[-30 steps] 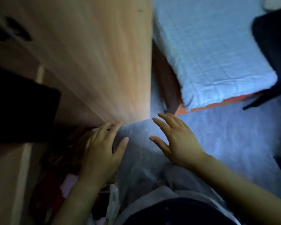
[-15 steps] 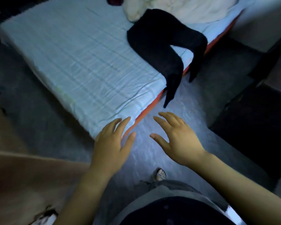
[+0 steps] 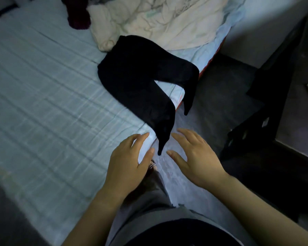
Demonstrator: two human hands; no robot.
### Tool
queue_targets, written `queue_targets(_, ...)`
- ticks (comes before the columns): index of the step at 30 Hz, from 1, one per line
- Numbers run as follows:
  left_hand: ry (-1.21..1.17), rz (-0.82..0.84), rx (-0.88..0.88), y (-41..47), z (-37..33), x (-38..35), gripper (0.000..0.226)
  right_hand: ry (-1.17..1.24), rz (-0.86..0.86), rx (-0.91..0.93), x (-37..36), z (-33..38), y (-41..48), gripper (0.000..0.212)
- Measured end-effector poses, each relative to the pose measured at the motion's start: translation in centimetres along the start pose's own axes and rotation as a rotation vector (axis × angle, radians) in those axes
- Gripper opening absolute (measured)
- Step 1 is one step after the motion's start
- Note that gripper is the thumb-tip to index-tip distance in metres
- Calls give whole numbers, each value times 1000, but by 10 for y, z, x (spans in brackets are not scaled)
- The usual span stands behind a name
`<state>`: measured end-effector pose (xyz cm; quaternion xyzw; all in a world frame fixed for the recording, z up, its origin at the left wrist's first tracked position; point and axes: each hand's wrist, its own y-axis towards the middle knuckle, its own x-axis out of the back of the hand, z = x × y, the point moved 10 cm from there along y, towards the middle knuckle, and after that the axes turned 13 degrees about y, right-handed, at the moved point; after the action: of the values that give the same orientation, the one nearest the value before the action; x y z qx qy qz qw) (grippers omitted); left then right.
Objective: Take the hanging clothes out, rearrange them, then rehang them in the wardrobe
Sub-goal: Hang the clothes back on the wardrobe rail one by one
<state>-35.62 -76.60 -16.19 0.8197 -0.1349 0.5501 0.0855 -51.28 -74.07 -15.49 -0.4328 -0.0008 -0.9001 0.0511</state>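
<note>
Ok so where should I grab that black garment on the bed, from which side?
Probably the nearer leg of the black garment: it hangs free over the bed edge, its tip between your left hand and right hand. Come from your side, pinching it above the tip.

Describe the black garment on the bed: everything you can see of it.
The black garment lies flat on the bed, near its corner. It looks like soft, matte cloth, and the dark hides any seams or detail. Two long, tapering limbs, either legs or sleeves, fork from one body and hang over the bed's edge. Its top end meets the cream blanket. The nearer tip dangles between the open left hand and right hand, and neither plainly touches it. No hanger shows.
</note>
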Motion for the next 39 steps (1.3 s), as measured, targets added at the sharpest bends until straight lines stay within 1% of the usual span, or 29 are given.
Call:
queue_targets(2,14,15,-2,60,9,6,61,-13,-14,14,15,-2,60,64)
queue_targets(6,109,-32,-65,180,19,40,64,-27,-22,30,50,1,172,69)
queue_targets(8,151,-23,-69,235,27,50,66,-22,-33,46,63,0,221,68)
queue_targets(12,154,3,-36,306,51,48,66,24,-13,26,65,-16,292,70)
queue_targets(14,138,23,16,334,71,41,65,28,43,26,57,-25,330,71)
queue_targets(17,115,43,131,378,107,30,66,-1,148,81,46,-33,404,72)
queue_targets(22,96,10,350,455,166,30,66,-53,365,261,26,-33,541,70)
queue_targets(26,89,26,521,504,212,21,70,-92,524,379,-2,-37,645,71)
queue_targets(28,69,37,590,526,238,11,73,-114,559,431,-25,-46,695,69)
queue_targets(31,30,39,694,552,281,-9,75,-174,615,442,-65,-65,764,66)
queue_targets(35,-28,38,796,582,330,-42,72,-207,604,407,-116,-85,834,62)
queue_targets(39,-45,27,826,615,374,-77,69,-199,559,365,-158,-102,879,62)
